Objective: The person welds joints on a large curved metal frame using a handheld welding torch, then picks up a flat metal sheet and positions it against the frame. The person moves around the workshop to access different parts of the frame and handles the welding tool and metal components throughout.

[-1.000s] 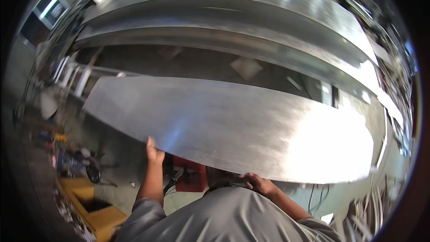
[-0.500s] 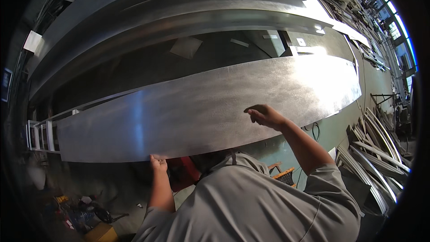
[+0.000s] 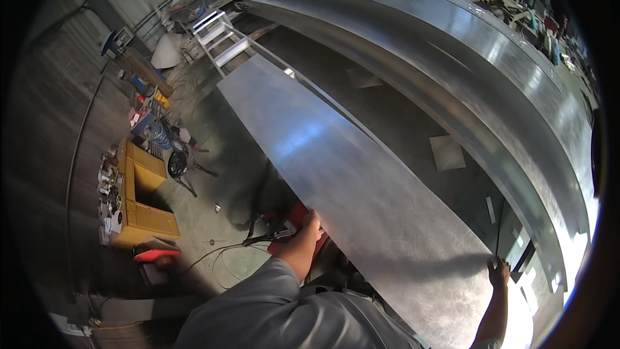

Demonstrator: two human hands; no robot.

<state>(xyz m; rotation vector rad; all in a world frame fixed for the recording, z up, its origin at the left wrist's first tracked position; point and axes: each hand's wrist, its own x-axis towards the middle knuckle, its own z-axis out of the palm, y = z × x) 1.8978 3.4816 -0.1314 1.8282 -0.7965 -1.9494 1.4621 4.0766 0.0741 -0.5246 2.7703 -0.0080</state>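
A long, flat silver metal sheet (image 3: 361, 174) stretches from the far left toward my right, lying on a pale ladder-like frame (image 3: 230, 52) whose end sticks out beyond it. My left hand (image 3: 313, 225) is closed on the sheet's near edge, its fingers partly hidden by the metal. Over at the opposite long edge, toward the right end, my right hand (image 3: 498, 273) grips the rim with curled fingers. A bluish glare crosses the sheet's left part.
Long bent metal panels (image 3: 413, 58) lie beyond the sheet. At left stand a yellow desk (image 3: 145, 220) with small items on top and a black stand (image 3: 177, 165). Cables (image 3: 223, 255) trail over the floor near a red object (image 3: 284, 239) below the sheet.
My view has swung left, bringing the desk and ladder-like end into sight. My right hand has gone from hovering over the sheet to its far edge; the left stays at the near edge.
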